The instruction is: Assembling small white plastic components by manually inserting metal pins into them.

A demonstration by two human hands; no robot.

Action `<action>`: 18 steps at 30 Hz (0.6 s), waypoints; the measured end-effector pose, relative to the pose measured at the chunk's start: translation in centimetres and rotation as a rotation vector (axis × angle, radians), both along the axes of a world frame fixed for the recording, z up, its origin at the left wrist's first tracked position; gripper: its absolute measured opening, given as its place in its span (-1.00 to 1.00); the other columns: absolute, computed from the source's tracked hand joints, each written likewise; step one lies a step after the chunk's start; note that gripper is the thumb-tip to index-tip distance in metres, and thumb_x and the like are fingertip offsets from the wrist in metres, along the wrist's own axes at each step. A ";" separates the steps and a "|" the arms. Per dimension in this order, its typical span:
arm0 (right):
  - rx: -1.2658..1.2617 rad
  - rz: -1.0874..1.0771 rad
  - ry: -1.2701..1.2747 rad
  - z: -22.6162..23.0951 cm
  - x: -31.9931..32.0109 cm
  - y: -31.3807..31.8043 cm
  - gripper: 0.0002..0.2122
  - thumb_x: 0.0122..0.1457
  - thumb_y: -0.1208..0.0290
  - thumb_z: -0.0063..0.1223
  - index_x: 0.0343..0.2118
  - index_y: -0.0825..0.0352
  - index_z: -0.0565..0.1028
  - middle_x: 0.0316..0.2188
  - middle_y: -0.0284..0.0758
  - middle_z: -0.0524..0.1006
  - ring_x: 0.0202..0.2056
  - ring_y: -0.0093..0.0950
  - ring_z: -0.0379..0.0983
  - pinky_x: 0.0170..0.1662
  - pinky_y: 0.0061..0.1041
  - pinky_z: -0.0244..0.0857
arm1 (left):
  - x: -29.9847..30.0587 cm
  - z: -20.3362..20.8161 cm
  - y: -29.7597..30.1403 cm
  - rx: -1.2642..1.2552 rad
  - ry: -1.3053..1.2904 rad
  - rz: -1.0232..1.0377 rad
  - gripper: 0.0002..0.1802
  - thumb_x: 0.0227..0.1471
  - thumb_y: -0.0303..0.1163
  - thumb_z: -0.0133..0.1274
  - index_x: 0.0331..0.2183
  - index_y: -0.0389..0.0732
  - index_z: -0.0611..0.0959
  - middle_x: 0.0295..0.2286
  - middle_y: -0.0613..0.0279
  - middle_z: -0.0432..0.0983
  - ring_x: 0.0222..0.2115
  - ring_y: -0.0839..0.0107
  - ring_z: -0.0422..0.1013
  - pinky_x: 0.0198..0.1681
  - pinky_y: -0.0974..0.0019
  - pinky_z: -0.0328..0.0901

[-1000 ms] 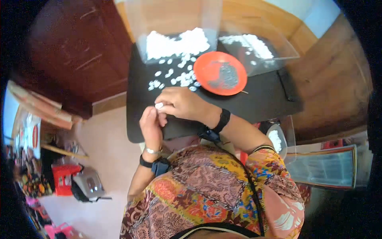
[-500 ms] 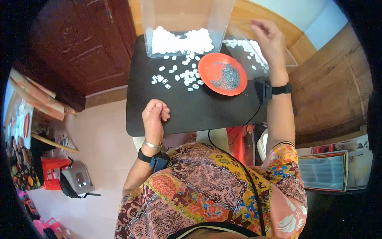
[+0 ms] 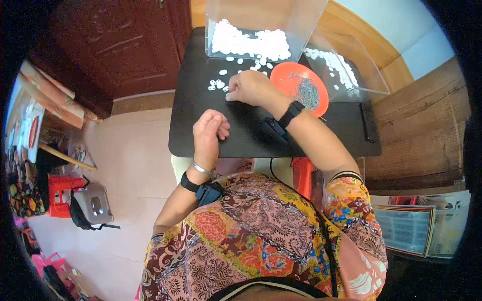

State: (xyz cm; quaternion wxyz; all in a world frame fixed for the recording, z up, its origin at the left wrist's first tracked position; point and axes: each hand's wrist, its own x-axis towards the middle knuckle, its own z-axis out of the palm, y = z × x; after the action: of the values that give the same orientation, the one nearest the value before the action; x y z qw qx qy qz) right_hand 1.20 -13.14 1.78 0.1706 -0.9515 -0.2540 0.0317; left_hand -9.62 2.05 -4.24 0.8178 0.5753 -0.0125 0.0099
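Small white oval plastic pieces (image 3: 219, 84) lie loose on the black table (image 3: 248, 144) by your bunched right hand (image 3: 252, 88), so plenty seem left, while your left hand (image 3: 208, 131) curls, though I can't tell if either holds any.

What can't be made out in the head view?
Head view:
Bare left hand: its own curl hides whether its grip holds anything.
Bare right hand: its back hides whether its grip holds anything.
Round orange-red plastic plate: near-left rim hidden by the right wrist.
Thin grey metallic pieces: individual shapes too small.
Clear rectangular plastic bin: top cut off by upper edge.
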 end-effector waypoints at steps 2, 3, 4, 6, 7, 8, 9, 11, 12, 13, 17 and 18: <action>-0.023 0.030 -0.051 -0.6 -0.2 0.5 -0.83 -0.10 0.27 0.13 -0.51 0.25 0.56 -0.56 -0.22 0.52 -0.45 -0.25 0.47 -0.36 -0.32 0.33 | 0.0 0.0 0.0 -0.040 0.002 0.005 -0.80 0.10 -0.38 -0.15 -0.49 -0.24 0.49 -0.61 0.33 0.41 -0.65 0.64 0.25 -0.58 0.56 0.14; -0.044 0.059 -0.105 -0.9 -0.2 0.6 -0.85 -0.10 0.28 0.12 -0.52 0.25 0.56 -0.57 -0.21 0.52 -0.46 -0.23 0.47 -0.36 -0.30 0.33 | 0.0 -0.1 0.0 -0.040 0.005 0.007 -0.80 0.10 -0.38 -0.15 -0.49 -0.24 0.49 -0.61 0.33 0.41 -0.65 0.64 0.25 -0.58 0.56 0.14; -0.044 0.060 -0.103 -1.4 0.0 0.7 -0.85 -0.10 0.28 0.12 -0.52 0.25 0.56 -0.57 -0.21 0.52 -0.46 -0.23 0.47 -0.36 -0.30 0.33 | 0.0 -0.2 0.0 -0.044 0.000 0.003 -0.80 0.10 -0.38 -0.14 -0.49 -0.24 0.49 -0.61 0.33 0.41 -0.65 0.64 0.25 -0.58 0.57 0.14; -0.078 0.055 -0.206 -2.2 0.4 0.8 -0.87 -0.09 0.32 0.08 -0.53 0.26 0.54 -0.57 -0.18 0.51 -0.46 -0.20 0.46 -0.35 -0.29 0.33 | 0.0 -0.2 0.0 -0.047 -0.001 0.001 -0.80 0.10 -0.38 -0.14 -0.49 -0.24 0.49 -0.61 0.33 0.41 -0.65 0.65 0.25 -0.58 0.57 0.14; -0.077 0.056 -0.204 -2.4 0.5 0.7 -0.87 -0.09 0.32 0.08 -0.53 0.26 0.54 -0.57 -0.18 0.51 -0.46 -0.20 0.46 -0.35 -0.29 0.33 | 0.0 -0.1 0.0 -0.052 0.000 0.001 -0.80 0.10 -0.39 -0.14 -0.49 -0.24 0.49 -0.60 0.33 0.41 -0.65 0.65 0.25 -0.58 0.57 0.14; -0.086 0.067 -0.216 -2.6 0.5 0.6 -0.88 -0.09 0.34 0.07 -0.52 0.26 0.55 -0.56 -0.16 0.51 -0.45 -0.19 0.46 -0.35 -0.29 0.33 | -0.1 0.0 -0.1 -0.056 0.000 0.000 -0.81 0.10 -0.39 -0.14 -0.49 -0.24 0.49 -0.60 0.34 0.41 -0.65 0.65 0.25 -0.58 0.57 0.14; -0.094 0.077 -0.230 -2.6 0.5 0.5 -0.88 -0.09 0.36 0.05 -0.52 0.26 0.55 -0.55 -0.15 0.51 -0.44 -0.17 0.45 -0.34 -0.28 0.33 | -0.1 0.0 -0.1 -0.053 0.001 0.000 -0.81 0.10 -0.39 -0.14 -0.49 -0.24 0.49 -0.60 0.34 0.41 -0.65 0.65 0.25 -0.58 0.57 0.14; -0.018 0.070 -0.192 -3.0 0.6 0.1 -0.88 -0.07 0.37 0.05 -0.52 0.28 0.55 -0.56 -0.16 0.51 -0.45 -0.21 0.47 -0.34 -0.30 0.34 | 0.0 -0.1 -0.1 -0.057 0.001 0.000 -0.81 0.10 -0.39 -0.14 -0.48 -0.24 0.49 -0.60 0.34 0.41 -0.64 0.65 0.25 -0.57 0.57 0.14; 0.055 0.065 -0.154 -3.0 0.6 -0.2 -0.89 -0.05 0.38 0.04 -0.52 0.29 0.55 -0.57 -0.16 0.51 -0.45 -0.25 0.48 -0.34 -0.33 0.34 | 0.0 -0.1 -0.1 -0.053 0.002 0.002 -0.81 0.10 -0.39 -0.14 -0.48 -0.24 0.49 -0.60 0.34 0.41 -0.64 0.65 0.25 -0.57 0.57 0.14; 0.059 0.066 -0.153 -2.9 0.5 -0.5 -0.89 -0.05 0.38 0.04 -0.52 0.29 0.55 -0.57 -0.16 0.51 -0.45 -0.25 0.48 -0.34 -0.33 0.34 | 0.0 -0.1 -0.1 -0.046 0.002 0.003 -0.82 0.10 -0.40 -0.14 -0.47 -0.24 0.50 -0.60 0.34 0.41 -0.64 0.65 0.24 -0.57 0.57 0.14; 0.550 0.104 0.325 -1.3 -1.9 -1.2 -0.88 0.06 0.41 0.05 -0.43 0.34 0.54 -0.55 -0.36 0.53 -0.48 -0.55 0.45 -0.37 -0.54 0.32 | 0.0 -0.1 -0.3 -0.044 -0.016 0.020 -0.85 0.10 -0.41 -0.13 -0.43 -0.23 0.50 -0.58 0.34 0.42 -0.64 0.66 0.25 -0.57 0.58 0.14; 0.726 0.079 0.518 -1.0 -2.8 -1.3 -0.88 0.08 0.42 0.06 -0.40 0.36 0.53 -0.53 -0.43 0.52 -0.47 -0.65 0.42 -0.37 -0.62 0.31 | 0.0 0.0 -0.4 -0.039 -0.014 0.019 -0.85 0.10 -0.41 -0.13 -0.43 -0.23 0.50 -0.58 0.34 0.42 -0.64 0.66 0.25 -0.57 0.58 0.14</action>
State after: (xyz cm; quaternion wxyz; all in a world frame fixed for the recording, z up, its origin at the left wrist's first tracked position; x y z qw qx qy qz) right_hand -1.56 -14.44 0.80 0.5500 -0.7803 -0.2337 0.1845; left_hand -9.58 1.68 -4.26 0.8285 0.5594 -0.0126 0.0221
